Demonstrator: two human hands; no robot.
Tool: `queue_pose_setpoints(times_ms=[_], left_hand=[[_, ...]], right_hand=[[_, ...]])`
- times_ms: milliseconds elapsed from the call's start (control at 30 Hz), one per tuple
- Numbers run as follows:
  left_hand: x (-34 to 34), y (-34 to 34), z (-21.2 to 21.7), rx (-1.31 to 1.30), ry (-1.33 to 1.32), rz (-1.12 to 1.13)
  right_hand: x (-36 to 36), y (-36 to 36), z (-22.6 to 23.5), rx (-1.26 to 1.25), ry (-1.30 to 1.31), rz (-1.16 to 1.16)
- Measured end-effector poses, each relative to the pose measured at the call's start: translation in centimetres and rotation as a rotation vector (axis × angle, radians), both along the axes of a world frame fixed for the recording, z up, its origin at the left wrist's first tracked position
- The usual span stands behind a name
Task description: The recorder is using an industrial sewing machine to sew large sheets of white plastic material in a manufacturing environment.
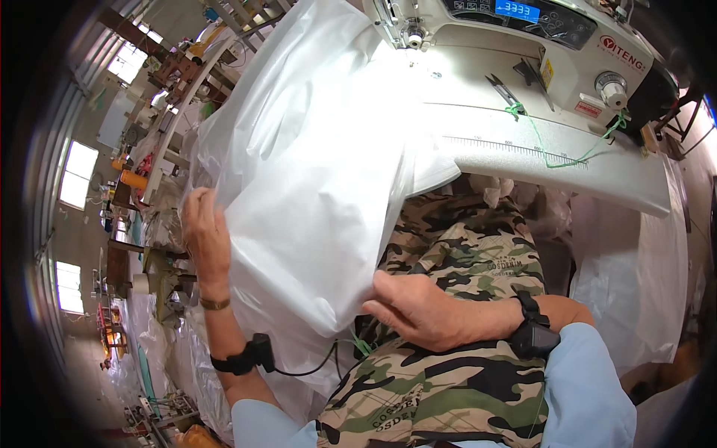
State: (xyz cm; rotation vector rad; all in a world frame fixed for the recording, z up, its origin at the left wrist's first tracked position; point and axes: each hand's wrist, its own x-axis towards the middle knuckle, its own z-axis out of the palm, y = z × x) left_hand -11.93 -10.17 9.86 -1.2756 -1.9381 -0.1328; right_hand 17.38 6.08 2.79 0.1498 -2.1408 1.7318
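Note:
A large white plastic-like sheet (pixel 299 201) drapes from the sewing machine's bed down over my lap, creased and glossy. My left hand (pixel 207 243) is at its left edge, fingers bent against the material and slightly blurred; the thumb is hidden. Over my lap, my right hand (pixel 422 310) pinches the sheet's lower right edge between thumb and fingers. The white sewing machine (pixel 478 37) stands beyond, its lamp lighting the bed. Part of the sheet lies close to the needle area, where the glare hides detail.
On the machine bed lie metal snips (pixel 502 89) tied with green thread (pixel 549 153). A ruler scale (pixel 515 145) runs along the bed's front edge. More white sheeting (pixel 631 269) hangs at the right. A black cable (pixel 306 369) leads from my left wrist strap.

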Motion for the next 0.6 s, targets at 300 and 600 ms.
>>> queue_pose_setpoints(times_ms=[300, 600], left_hand=[[12.2, 4.5, -4.0, -0.082, -1.677, -0.281], [12.7, 5.4, -5.6, 0.168, -1.893, -0.293]], right_hand=[[-2.0, -1.0, -1.5, 0.555, 0.202, 0.058], [-1.2, 2.6, -2.5, -0.217, -0.092, -0.354]])
